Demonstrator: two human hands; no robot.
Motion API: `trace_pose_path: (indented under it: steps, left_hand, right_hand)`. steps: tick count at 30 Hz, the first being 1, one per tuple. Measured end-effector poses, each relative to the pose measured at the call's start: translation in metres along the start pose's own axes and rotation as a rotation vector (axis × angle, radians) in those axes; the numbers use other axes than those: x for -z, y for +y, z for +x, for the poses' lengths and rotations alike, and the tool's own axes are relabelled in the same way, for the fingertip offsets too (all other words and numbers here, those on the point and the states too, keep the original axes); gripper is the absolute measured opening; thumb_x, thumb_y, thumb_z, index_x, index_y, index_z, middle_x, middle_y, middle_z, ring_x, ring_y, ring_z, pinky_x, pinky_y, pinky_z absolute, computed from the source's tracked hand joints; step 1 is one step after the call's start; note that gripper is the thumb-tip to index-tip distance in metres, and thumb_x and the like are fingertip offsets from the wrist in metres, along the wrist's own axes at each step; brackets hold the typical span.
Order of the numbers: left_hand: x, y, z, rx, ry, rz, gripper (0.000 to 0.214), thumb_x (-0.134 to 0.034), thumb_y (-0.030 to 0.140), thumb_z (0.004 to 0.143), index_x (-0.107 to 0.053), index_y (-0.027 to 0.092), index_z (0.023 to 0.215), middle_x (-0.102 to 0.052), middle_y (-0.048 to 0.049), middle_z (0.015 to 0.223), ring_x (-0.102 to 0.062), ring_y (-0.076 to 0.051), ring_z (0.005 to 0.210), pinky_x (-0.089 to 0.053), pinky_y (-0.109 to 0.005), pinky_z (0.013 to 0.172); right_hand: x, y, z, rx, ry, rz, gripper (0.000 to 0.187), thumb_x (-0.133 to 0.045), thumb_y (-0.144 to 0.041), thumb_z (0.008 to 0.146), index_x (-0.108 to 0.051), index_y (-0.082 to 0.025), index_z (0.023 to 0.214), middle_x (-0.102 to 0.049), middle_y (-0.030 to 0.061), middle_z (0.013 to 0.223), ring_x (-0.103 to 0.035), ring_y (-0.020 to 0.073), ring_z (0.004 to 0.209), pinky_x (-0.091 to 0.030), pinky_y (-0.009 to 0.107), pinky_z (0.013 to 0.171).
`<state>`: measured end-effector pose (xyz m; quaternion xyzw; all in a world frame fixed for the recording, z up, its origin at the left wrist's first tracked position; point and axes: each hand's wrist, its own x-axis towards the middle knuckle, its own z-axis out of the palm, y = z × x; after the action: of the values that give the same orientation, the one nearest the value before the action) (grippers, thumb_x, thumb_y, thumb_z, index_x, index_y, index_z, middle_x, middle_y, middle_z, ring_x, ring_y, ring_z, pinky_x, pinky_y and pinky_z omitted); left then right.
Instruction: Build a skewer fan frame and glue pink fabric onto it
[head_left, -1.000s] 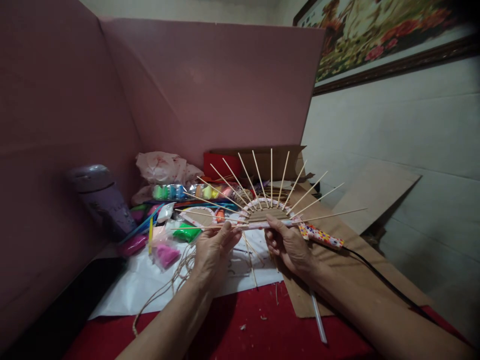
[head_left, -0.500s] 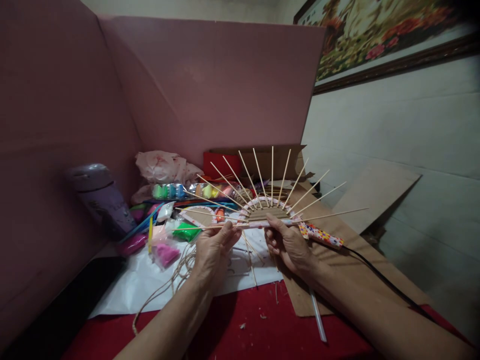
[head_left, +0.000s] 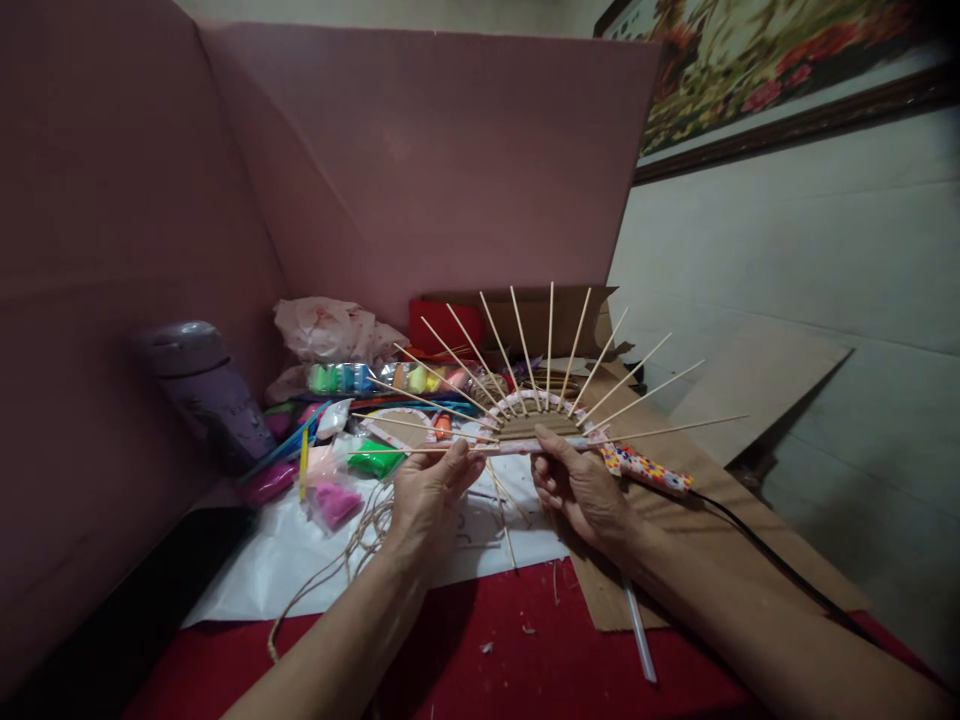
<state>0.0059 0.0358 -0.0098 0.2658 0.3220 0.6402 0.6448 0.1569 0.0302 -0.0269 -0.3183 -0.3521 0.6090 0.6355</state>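
Observation:
Both my hands hold up a half-round fan frame: a small cardboard half-disc with several thin wooden skewers radiating upward and sideways. My left hand is closed, pinching the left horizontal skewer near the base. My right hand is closed on the base of the half-disc from below. Jute twine trails from under my left hand down across the white paper. A glue gun with a dotted handle lies just right of my right hand, its black cord running along my right forearm.
Packets of coloured clay, a green packet and a pink one lie behind my left hand. A purple flask stands at the left by the pink board wall. Brown cardboard covers the right; a white glue stick lies on the red cloth.
The view has shifted slightly, so the fan frame sits a little higher and to the right. Both hands keep the same grip.

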Motion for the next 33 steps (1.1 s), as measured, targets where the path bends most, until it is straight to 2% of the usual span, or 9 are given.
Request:
trace_pose_path:
  steps: [21, 33]
  left_hand:
    - [0.0064, -0.0032, 0.0013, -0.059, -0.028, 0.047, 0.017, -0.071, 0.017, 0.059, -0.057, 0.009, 0.064, -0.061, -0.0031, 0.059, -0.061, -0.012, 0.057, -0.053, -0.029, 0.066]
    - [0.0078, -0.0076, 0.0001, -0.082, -0.015, 0.040, 0.019, -0.072, 0.019, 0.058, -0.057, 0.009, 0.065, -0.062, -0.0031, 0.058, -0.062, -0.013, 0.057, -0.053, -0.029, 0.065]
  right_hand:
    - [0.0005, 0.0014, -0.0018, -0.068, -0.031, 0.009, 0.021, -0.058, -0.029, 0.074, -0.049, -0.015, 0.060, -0.045, -0.0039, 0.049, -0.032, 0.0036, 0.038, -0.023, 0.014, 0.030]
    - [-0.0021, 0.0022, -0.0031, -0.060, -0.028, 0.002, 0.021, -0.060, -0.029, 0.071, -0.049, -0.016, 0.060, -0.045, -0.0039, 0.049, -0.032, 0.0040, 0.038, -0.023, 0.014, 0.029]
